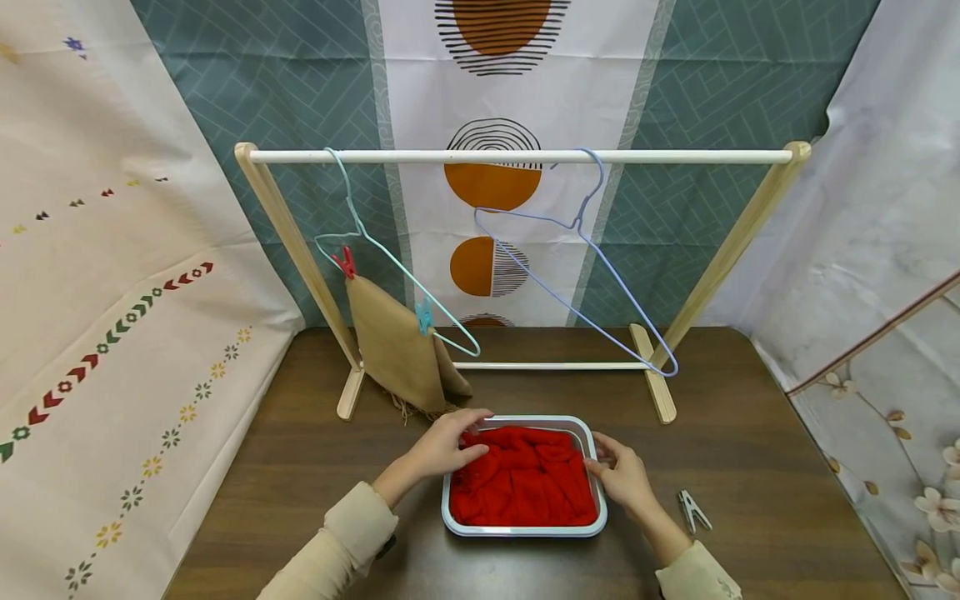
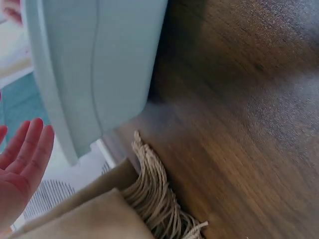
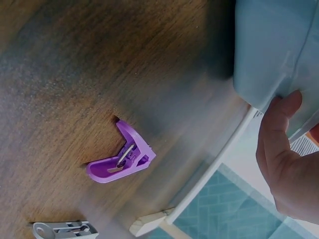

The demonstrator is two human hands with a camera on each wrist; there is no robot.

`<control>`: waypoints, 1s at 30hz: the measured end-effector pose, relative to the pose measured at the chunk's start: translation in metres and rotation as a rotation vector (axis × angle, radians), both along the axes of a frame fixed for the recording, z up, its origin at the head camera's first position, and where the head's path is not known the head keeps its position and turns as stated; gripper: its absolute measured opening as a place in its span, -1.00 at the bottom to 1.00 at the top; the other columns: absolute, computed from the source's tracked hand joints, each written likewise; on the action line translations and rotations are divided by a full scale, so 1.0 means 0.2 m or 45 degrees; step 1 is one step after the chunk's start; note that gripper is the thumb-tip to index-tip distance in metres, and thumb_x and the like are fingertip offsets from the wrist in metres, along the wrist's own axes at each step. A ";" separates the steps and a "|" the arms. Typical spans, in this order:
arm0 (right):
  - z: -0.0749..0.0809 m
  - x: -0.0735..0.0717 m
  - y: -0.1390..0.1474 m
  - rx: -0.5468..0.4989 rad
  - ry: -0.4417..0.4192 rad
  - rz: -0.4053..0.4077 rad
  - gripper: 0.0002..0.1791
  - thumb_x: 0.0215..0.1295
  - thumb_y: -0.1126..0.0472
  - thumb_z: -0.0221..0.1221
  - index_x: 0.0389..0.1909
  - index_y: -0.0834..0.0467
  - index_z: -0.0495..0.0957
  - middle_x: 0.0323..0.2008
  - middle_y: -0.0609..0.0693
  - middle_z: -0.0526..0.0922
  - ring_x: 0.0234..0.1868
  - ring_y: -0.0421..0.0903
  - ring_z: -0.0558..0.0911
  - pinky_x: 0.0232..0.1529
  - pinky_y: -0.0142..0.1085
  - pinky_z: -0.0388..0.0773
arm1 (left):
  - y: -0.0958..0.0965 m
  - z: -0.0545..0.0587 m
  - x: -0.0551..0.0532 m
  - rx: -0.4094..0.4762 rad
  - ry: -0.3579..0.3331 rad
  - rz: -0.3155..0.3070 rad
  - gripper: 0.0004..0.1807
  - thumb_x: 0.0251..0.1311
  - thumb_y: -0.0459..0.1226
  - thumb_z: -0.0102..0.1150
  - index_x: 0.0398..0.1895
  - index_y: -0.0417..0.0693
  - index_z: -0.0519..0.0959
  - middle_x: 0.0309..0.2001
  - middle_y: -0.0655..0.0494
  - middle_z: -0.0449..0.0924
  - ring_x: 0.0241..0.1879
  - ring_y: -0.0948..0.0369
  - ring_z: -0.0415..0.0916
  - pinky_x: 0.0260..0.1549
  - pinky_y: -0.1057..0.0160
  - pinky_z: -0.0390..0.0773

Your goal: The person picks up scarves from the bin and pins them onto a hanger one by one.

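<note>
A light grey-blue plastic bin (image 1: 525, 532) stands on the table with a crumpled red cloth (image 1: 525, 479) inside. My left hand (image 1: 448, 444) is over the bin's upper left corner, its fingers extended above the cloth's edge; in the left wrist view those fingers (image 2: 31, 149) are nearly straight, beside the bin wall (image 2: 119, 59). At the right side, my right hand (image 1: 622, 477) grips the rim, thumb on top. The right wrist view has its curled fingers (image 3: 281, 112) against the bin's outer wall (image 3: 269, 55).
Behind the bin stands a rack (image 1: 517, 157) with a mint hanger (image 1: 397, 262) and a blue hanger (image 1: 615, 275). Red and blue clothespins fix a tan fringed cloth (image 1: 393, 342) to the mint one. Grey (image 1: 693, 511) and purple (image 3: 124, 157) clothespins lie right of the bin.
</note>
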State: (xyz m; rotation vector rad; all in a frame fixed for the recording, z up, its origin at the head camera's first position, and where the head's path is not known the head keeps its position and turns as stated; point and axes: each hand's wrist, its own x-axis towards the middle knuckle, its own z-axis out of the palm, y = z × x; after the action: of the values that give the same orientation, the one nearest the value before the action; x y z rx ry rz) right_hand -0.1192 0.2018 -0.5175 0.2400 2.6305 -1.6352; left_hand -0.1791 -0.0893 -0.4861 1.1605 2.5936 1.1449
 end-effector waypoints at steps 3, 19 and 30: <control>0.00 0.00 0.00 -0.005 0.003 0.003 -0.53 0.04 0.49 0.18 0.04 0.43 0.41 -0.26 0.28 0.60 -0.35 -0.01 0.59 -0.44 -0.38 0.48 | 0.04 -0.02 -0.01 -0.098 0.031 -0.031 -0.53 0.05 -0.33 0.23 0.07 -0.28 0.42 -0.12 -0.11 0.52 -0.24 0.07 0.50 -0.26 0.24 0.50; 0.00 0.00 0.00 -0.003 0.014 -0.007 -0.53 0.05 0.49 0.18 0.05 0.44 0.41 -0.27 0.28 0.60 -0.36 -0.02 0.58 -0.44 -0.39 0.48 | 0.17 -0.08 -0.07 -0.416 -0.060 -0.046 -0.50 0.03 -0.26 0.25 0.08 -0.21 0.47 -0.01 0.01 0.53 -0.02 0.13 0.46 -0.03 0.22 0.40; 0.00 0.00 0.00 0.030 0.016 -0.017 -0.54 0.06 0.47 0.19 0.05 0.42 0.42 -0.27 0.29 0.60 -0.36 -0.01 0.60 -0.43 -0.39 0.49 | 0.24 -0.11 -0.06 -0.521 0.039 0.037 -0.56 -0.01 -0.34 0.24 0.03 -0.10 0.52 -0.14 0.08 0.59 -0.13 0.18 0.50 -0.15 0.24 0.46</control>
State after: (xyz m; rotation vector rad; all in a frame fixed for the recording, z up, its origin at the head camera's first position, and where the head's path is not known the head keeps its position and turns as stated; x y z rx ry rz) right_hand -0.1184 0.2018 -0.5178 0.2494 2.6644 -1.6153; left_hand -0.1908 -0.0412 -0.5089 1.0545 2.6954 0.5579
